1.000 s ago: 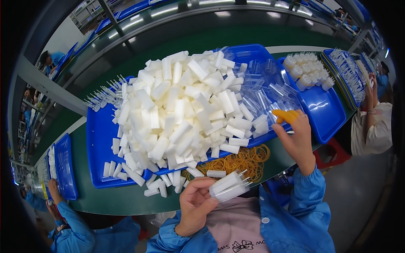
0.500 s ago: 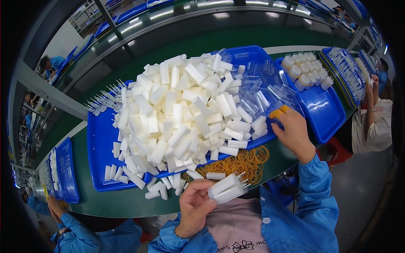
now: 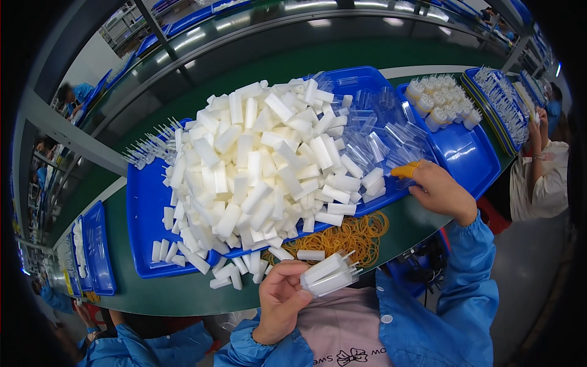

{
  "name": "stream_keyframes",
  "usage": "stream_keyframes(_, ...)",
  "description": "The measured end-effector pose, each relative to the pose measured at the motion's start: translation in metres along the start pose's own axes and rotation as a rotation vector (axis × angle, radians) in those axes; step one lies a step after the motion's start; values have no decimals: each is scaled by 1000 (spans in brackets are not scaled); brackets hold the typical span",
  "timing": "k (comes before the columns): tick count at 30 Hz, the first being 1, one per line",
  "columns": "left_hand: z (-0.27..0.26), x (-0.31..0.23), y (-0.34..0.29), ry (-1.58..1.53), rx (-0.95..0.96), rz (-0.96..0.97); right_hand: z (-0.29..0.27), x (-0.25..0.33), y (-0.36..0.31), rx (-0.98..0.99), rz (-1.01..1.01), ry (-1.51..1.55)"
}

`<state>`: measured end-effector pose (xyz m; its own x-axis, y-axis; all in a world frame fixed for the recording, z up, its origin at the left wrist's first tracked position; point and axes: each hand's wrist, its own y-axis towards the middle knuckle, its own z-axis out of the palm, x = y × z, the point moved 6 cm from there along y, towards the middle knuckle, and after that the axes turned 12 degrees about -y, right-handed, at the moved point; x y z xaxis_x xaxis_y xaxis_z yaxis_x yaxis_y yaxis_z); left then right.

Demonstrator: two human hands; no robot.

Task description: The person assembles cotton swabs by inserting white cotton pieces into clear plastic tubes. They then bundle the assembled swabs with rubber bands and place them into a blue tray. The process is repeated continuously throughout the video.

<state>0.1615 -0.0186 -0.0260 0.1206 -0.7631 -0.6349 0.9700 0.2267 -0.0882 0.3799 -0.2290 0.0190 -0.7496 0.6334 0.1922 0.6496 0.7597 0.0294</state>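
Observation:
My left hand (image 3: 285, 304) is closed on two clear tubes (image 3: 330, 276) with white filling, thin clear stems poking from their far ends. They are held side by side over the table's near edge. At the tray's right side my right hand (image 3: 437, 186) hovers, its thumb and fingers apart and nothing visible between them. Yellow finger cots (image 3: 405, 170) cover some of its fingertips. Just beyond those fingers lie loose clear plastic tubes (image 3: 379, 144). A tall heap of white foam blocks (image 3: 251, 165) fills much of the blue trays to their left.
Orange rubber bands (image 3: 351, 241) lie along the tray's near side, by several stray foam blocks (image 3: 229, 275). A blue tray (image 3: 461, 156) at right bears bundled white pieces (image 3: 440, 101). Stemmed parts (image 3: 153, 145) stand at the left. Co-workers sit on both sides.
My right hand has drawn back to the right and slightly nearer, away from the clear tubes. My left hand stays in place with its tubes. The co-worker at left has moved.

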Motion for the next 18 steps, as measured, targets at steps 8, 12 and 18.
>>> stream_keyframes(8, 0, 0, -1, 4, -22, 9, -8, 2, 0, 10, -3, 32)
stream_keyframes(12, 1, 3, 1, -6, 5, -11, -1, 5, -9, -70, 25, 3)
stream_keyframes(18, -2, 3, -1, 15, 6, 19, -24, 25, -33, -504, 285, 825)
